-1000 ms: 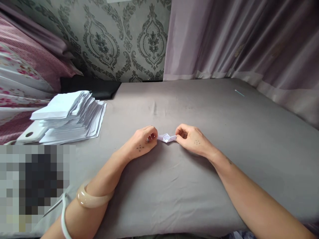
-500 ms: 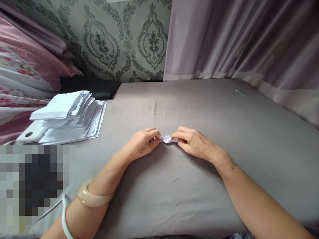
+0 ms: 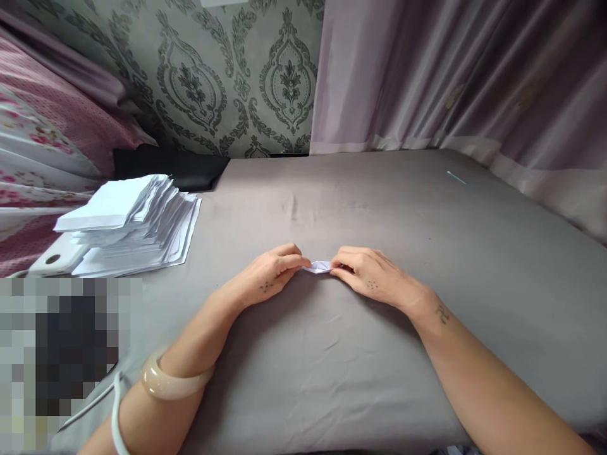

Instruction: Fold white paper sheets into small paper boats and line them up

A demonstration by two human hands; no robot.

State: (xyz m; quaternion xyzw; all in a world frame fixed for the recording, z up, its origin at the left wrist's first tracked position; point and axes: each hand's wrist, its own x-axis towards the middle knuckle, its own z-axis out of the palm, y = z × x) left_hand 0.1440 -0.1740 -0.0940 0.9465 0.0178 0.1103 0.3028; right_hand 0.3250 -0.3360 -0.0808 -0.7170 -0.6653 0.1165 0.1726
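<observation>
Left hand (image 3: 275, 273) pinches one end of folded white paper (image 3: 319, 268) between fingers; right hand (image 3: 367, 272) pinches the other. Piece sits between them, over grey cloth (image 3: 332, 373). Paper stack (image 3: 137, 221) well apart, leftward.

From my remote seat I see a wall (image 3: 241, 85) across the top of the frame, papered in gray with dark leafy medallions. A mauve curtain (image 3: 427, 69) hangs in folds over the upper right. At the left edge I make out pink and white flowered fabric (image 3: 40, 133). A lightly wrinkled gray cloth (image 3: 341, 373) lies flat through the middle and bottom. The light looks soft to me, dimmest toward the upper right corner.
</observation>
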